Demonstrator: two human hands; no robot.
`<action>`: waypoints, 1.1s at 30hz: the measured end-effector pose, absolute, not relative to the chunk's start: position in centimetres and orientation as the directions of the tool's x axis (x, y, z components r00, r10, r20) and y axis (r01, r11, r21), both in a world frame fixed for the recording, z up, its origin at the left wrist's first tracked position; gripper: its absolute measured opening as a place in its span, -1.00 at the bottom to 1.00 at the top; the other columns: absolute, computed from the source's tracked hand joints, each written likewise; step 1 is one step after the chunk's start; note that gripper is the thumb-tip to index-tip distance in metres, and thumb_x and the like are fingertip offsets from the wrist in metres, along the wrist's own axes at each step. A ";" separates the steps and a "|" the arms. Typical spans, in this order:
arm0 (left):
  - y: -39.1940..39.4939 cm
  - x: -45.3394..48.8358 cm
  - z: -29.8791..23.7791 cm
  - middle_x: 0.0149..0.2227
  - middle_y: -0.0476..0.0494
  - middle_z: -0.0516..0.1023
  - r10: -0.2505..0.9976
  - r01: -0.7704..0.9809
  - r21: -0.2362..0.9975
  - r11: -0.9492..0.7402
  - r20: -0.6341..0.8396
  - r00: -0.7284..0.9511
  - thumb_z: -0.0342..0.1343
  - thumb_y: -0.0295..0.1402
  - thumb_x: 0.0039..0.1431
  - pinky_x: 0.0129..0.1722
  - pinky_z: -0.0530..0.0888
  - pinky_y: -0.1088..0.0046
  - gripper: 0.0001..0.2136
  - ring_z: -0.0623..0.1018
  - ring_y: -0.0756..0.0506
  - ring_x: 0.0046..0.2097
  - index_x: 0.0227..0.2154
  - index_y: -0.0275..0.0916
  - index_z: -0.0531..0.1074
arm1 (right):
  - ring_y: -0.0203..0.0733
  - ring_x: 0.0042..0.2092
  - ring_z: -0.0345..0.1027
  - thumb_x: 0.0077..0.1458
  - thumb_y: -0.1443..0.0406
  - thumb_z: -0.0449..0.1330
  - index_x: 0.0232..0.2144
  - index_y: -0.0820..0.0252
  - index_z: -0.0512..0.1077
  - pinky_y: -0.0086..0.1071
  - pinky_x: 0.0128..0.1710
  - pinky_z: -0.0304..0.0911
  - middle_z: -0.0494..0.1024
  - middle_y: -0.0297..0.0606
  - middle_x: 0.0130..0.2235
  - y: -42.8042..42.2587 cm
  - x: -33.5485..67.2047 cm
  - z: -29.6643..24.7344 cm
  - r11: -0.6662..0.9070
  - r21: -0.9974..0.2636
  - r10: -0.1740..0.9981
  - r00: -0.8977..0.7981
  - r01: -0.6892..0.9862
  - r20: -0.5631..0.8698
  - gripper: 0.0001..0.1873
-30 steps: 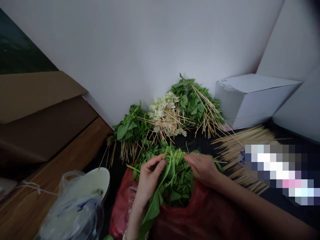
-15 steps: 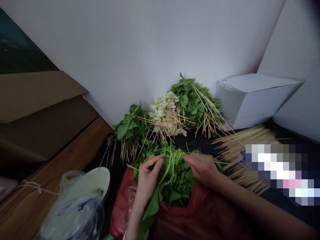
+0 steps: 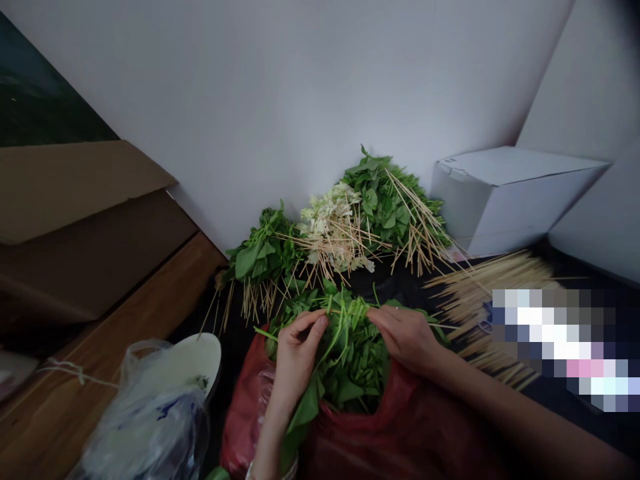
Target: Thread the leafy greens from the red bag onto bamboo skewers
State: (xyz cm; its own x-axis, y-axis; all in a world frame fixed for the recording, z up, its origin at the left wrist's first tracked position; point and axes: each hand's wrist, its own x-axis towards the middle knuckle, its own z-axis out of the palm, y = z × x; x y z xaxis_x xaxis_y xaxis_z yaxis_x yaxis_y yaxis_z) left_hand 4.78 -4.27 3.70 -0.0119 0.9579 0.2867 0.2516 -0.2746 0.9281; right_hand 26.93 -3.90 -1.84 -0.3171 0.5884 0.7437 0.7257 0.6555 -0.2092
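My left hand (image 3: 294, 350) is closed in a pinch on a leafy green's stem (image 3: 338, 347) at the left end of a thin bamboo skewer. Several green stems (image 3: 356, 310) hang bunched along the skewer, hiding most of it. My right hand (image 3: 407, 337) is closed around the skewer at the right of the bunch. Both hands are above an opened red plastic bag (image 3: 350, 433) full of leafy greens (image 3: 363, 380). One large leaf droops beside my left wrist.
Against the wall lie skewered greens (image 3: 265, 250), skewered pale cabbage (image 3: 330, 210) and more skewered greens (image 3: 385, 193). Loose bamboo skewers (image 3: 495, 287) spread at the right by a white box (image 3: 520, 200). At left are a white bowl (image 3: 207, 353), clear plastic bags (image 3: 145, 427) and a cardboard box (image 3: 75, 220).
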 end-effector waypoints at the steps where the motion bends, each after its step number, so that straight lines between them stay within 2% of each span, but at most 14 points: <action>1: -4.3 4.7 3.7 -0.33 -0.11 0.65 0.956 0.255 0.925 -0.282 0.293 -0.008 0.26 -0.33 0.10 -0.22 0.48 0.43 -0.86 0.57 -0.09 -0.27 -0.30 -0.18 0.68 | -0.25 -0.40 0.42 0.28 0.43 -0.02 -0.21 0.23 0.49 -0.42 -0.37 0.23 0.57 -0.23 -0.38 -3.9 26.9 -1.9 0.656 -0.210 0.587 -0.316 0.725 0.745 -0.73; 21: -3.9 4.5 3.6 -0.36 -0.11 0.64 0.931 0.317 0.880 -0.353 0.363 0.032 0.26 -0.37 0.10 -0.20 0.46 0.39 -0.87 0.55 -0.10 -0.27 -0.30 -0.16 0.68 | -0.26 -0.40 0.42 0.28 0.43 -0.02 -0.19 0.22 0.49 -0.43 -0.38 0.22 0.58 -0.25 -0.38 -3.9 26.9 -2.1 0.668 -0.217 0.588 -0.326 0.711 0.741 -0.73; 30: -4.2 5.5 3.3 -0.39 -0.12 0.61 0.952 0.278 0.910 -0.308 0.295 0.087 0.27 -0.37 0.08 -0.25 0.46 0.40 -0.91 0.55 -0.10 -0.30 -0.40 -0.20 0.68 | -0.26 -0.40 0.42 0.27 0.44 -0.04 -0.17 0.24 0.49 -0.42 -0.39 0.24 0.57 -0.23 -0.38 -3.9 26.8 -2.5 0.694 -0.210 0.579 -0.359 0.689 0.733 -0.70; 33: -4.2 5.5 3.2 -0.38 -0.14 0.60 0.938 0.300 0.889 -0.347 0.333 0.096 0.26 -0.34 0.10 -0.22 0.47 0.36 -0.89 0.56 -0.12 -0.29 -0.42 -0.19 0.67 | -0.25 -0.41 0.41 0.26 0.44 -0.03 -0.18 0.24 0.48 -0.42 -0.40 0.25 0.56 -0.23 -0.39 -3.9 26.7 -2.3 0.708 -0.201 0.567 -0.375 0.677 0.734 -0.72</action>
State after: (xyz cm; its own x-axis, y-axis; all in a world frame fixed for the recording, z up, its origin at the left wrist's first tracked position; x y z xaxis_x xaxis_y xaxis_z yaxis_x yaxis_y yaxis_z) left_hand 5.50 -4.15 3.15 0.0964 0.9379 0.3332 0.2998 -0.3465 0.8889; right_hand 26.75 -3.93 -2.32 -0.3749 0.5669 0.7335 0.6768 0.7081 -0.2014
